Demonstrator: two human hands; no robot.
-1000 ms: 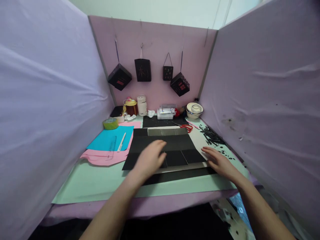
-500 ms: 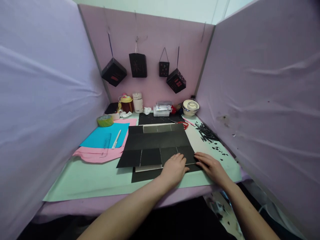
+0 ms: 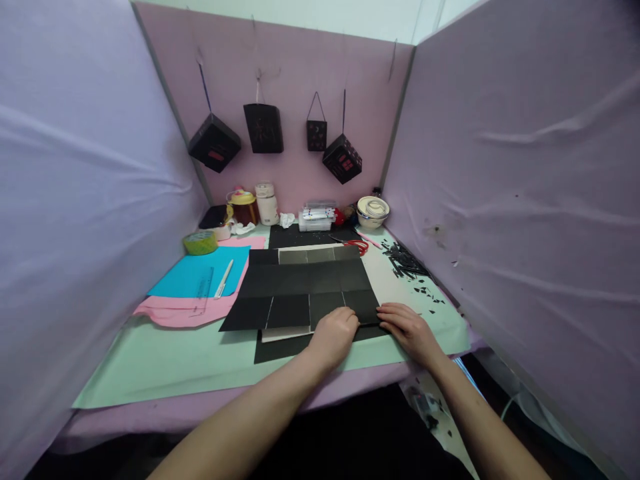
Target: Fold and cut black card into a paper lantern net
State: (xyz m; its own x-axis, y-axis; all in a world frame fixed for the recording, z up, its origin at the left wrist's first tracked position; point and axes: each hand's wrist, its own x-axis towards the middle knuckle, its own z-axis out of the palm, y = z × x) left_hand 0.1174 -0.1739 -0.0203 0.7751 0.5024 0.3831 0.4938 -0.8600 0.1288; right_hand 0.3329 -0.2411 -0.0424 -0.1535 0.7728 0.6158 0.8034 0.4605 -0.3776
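Left hand [image 3: 334, 337] rests knuckles-up, fingers curled onto the near edge of the black card [image 3: 305, 287]; whether they pinch it I cannot tell. Right hand [image 3: 407, 330] lies flat, fingers spread, on the card's near right corner. The creased card lies flat mid-counter [image 3: 175, 363], long axis running away from the person. Blue paper [image 3: 200, 279] lies to its left, scissors [image 3: 356, 245] beyond.
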